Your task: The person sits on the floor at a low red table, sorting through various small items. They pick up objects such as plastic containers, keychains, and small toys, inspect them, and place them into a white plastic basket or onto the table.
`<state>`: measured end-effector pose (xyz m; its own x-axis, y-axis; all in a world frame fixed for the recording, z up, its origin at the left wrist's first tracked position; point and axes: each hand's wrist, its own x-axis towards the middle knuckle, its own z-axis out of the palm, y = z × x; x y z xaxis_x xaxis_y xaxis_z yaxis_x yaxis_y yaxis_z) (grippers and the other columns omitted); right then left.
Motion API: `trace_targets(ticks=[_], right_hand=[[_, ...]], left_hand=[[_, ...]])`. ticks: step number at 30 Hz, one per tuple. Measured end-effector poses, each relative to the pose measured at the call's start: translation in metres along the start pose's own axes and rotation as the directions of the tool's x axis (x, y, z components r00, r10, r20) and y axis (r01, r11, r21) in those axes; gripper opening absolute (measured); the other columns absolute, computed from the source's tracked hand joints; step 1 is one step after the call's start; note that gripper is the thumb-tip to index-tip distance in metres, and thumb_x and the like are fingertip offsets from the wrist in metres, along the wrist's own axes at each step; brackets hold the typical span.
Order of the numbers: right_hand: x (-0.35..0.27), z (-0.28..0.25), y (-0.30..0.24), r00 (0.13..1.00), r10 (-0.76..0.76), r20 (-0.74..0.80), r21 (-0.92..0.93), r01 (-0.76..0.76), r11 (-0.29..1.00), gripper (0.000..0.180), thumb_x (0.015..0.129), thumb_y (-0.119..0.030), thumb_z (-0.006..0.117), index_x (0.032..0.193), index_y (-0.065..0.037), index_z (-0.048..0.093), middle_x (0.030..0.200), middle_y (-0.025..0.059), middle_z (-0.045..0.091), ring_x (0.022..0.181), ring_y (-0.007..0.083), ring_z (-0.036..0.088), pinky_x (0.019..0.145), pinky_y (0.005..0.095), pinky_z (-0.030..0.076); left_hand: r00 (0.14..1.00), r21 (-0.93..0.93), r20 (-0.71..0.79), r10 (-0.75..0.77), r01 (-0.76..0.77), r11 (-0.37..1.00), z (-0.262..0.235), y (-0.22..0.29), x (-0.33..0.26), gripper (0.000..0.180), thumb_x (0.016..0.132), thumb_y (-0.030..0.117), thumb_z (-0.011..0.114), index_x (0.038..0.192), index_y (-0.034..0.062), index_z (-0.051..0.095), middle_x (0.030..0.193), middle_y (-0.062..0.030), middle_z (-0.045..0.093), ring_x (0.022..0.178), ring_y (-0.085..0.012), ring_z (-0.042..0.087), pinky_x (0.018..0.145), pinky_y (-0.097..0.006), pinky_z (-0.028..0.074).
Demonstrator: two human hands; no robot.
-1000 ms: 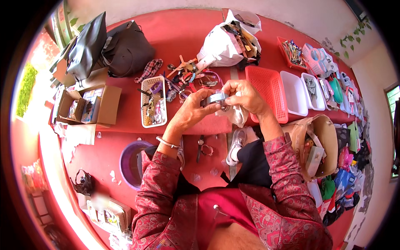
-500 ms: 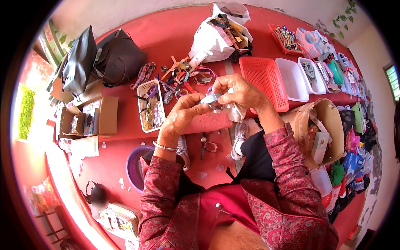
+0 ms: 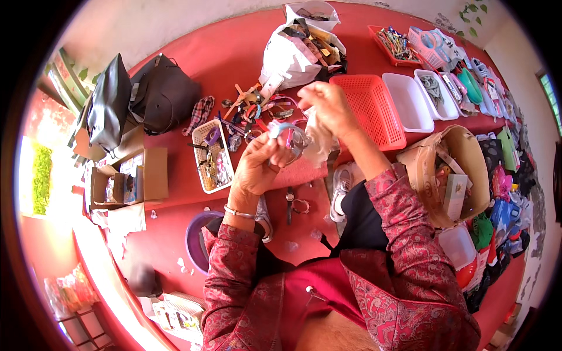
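In front of me, raised over the red surface, my left hand (image 3: 261, 161) pinches a pale blue wristwatch (image 3: 285, 127) by its curved band. The watch face is blurred and cannot be made out. Close by on the right, my right hand (image 3: 335, 108) has its fingers closed on a crumpled, see-through plastic wrapper (image 3: 318, 139) that hangs down beside the watch. Behind the hands lies a tangled heap of watches and straps (image 3: 257, 108). To the left of it, a white basket (image 3: 226, 182) contains more watches and small items.
A red basket (image 3: 374, 111) and white trays (image 3: 407, 105) stand to the right. Nearer is a cardboard box (image 3: 424, 187) with packages. On the left are black bags (image 3: 167, 93), a small carton (image 3: 155, 175) and a purple basin (image 3: 193, 243). A watch (image 3: 290, 202) lies below my hands.
My right hand has drawn up and away from the left with the wrapper. The watch's band now shows as an open loop above my left hand, which has dropped slightly.
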<state>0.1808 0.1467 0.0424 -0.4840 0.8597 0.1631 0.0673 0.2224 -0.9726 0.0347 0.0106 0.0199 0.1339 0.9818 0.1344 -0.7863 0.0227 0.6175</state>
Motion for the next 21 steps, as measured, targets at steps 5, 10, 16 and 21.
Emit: trace_targets(ticks=[5, 10, 16, 21], right_hand=[[-0.003, -0.023, -0.008, 0.959, 0.23, 0.164, 0.13, -0.252, 0.959, 0.04, 0.09, -0.039, 0.048, 0.087, 0.0, 0.059, 0.065, 0.0068, 0.061, 0.058, 0.0104, 0.057, 0.052, 0.0228, 0.044], [-0.018, 0.002, -0.015, 0.755, 0.124, 0.644, 0.499, -0.537, 0.68, 0.031, 0.082, -0.024, 0.063, 0.099, 0.002, 0.057, 0.09, 0.0097, 0.063, 0.072, 0.0145, 0.062, 0.062, 0.0246, 0.053], [-0.021, 0.015, -0.015, 0.872, 0.171, 0.458, 0.535, -0.424, 0.731, 0.02, 0.075, -0.011, 0.068, 0.089, 0.001, 0.059, 0.077, 0.0058, 0.061, 0.061, 0.0116, 0.059, 0.053, 0.0257, 0.051], [-0.02, 0.018, -0.011, 0.906, 0.153, 0.396, 0.407, -0.322, 0.855, 0.019, 0.077, -0.017, 0.067, 0.083, 0.0, 0.061, 0.071, 0.0055, 0.062, 0.06, 0.0114, 0.058, 0.048, 0.0241, 0.048]], left_hand=[[0.994, -0.279, 0.084, 0.075, -0.049, 0.959, -0.015, 0.004, 0.001, 0.016, 0.088, 0.02, 0.05, 0.089, 0.0038, 0.052, 0.056, 0.0022, 0.036, 0.05, -0.0087, 0.034, 0.073, -0.036, 0.039], [0.992, -0.452, 0.102, 0.077, -0.022, 0.892, -0.014, -0.003, 0.006, 0.017, 0.091, 0.022, 0.045, 0.088, 0.0053, 0.049, 0.055, 0.003, 0.033, 0.047, -0.0085, 0.033, 0.085, -0.044, 0.044], [0.971, -0.26, -0.239, 0.018, -0.082, 0.962, -0.016, -0.012, 0.006, 0.032, 0.09, 0.025, 0.047, 0.115, 0.0035, 0.049, 0.105, -0.0088, 0.059, 0.09, -0.0201, 0.06, 0.086, -0.044, 0.046], [0.953, 0.155, -0.303, 0.025, 0.023, 0.988, -0.014, -0.017, 0.006, 0.025, 0.091, 0.018, 0.046, 0.11, 0.0026, 0.05, 0.098, -0.0072, 0.058, 0.086, -0.0172, 0.059, 0.078, -0.033, 0.051]])
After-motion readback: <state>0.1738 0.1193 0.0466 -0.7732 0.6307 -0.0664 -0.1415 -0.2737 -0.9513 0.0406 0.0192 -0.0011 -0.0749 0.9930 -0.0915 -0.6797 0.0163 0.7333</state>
